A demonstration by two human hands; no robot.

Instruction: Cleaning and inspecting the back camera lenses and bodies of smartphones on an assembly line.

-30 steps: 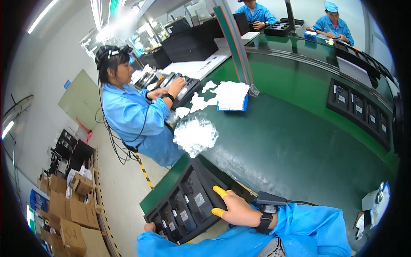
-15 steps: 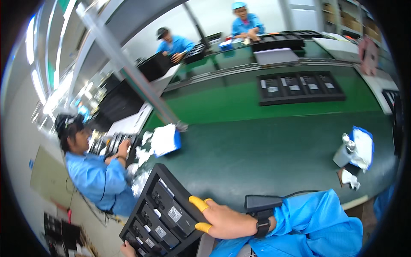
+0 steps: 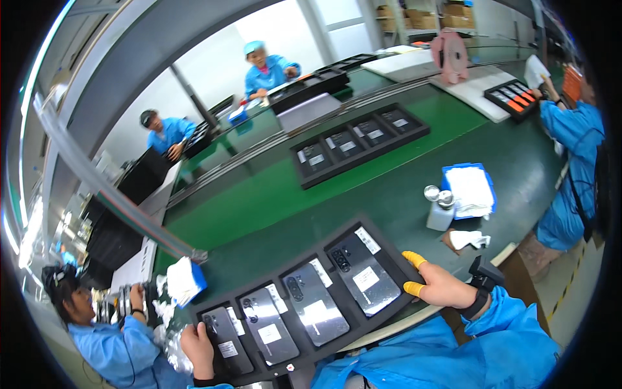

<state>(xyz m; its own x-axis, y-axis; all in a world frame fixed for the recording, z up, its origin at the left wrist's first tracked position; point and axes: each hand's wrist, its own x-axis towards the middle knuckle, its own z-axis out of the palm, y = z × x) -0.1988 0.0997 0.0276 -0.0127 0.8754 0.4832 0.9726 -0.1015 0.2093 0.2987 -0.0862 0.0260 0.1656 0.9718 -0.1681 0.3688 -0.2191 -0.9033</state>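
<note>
A black foam tray (image 3: pixel 392 260) is held in front of me, tilted, its left end lower. Several dark, glossy smartphones (image 3: pixel 303 295) lie back side up in its slots, each with white labels. My left hand (image 3: pixel 197 350) grips the tray's left end, the thumb on top and the other fingers mostly hidden. On the right end, my right hand (image 3: pixel 444 286) closes around the rim. Yellow finger cots cover two of its fingertips, and a strap with a dark box circles that wrist.
Another black tray of phones (image 3: pixel 359 146) rests on the green belt (image 3: pixel 243 211). To the right are a blue box of white wipes (image 3: pixel 470 191) and pump bottles (image 3: pixel 439 212); a second wipes box (image 3: pixel 184 282) stands left. Co-workers sit left, right and across; a pink fan (image 3: pixel 449 57) stands far right.
The tray has swung up and right from the lower left and lies flatter, its phones now fully visible. My view has turned right, bringing a co-worker at the right into sight.
</note>
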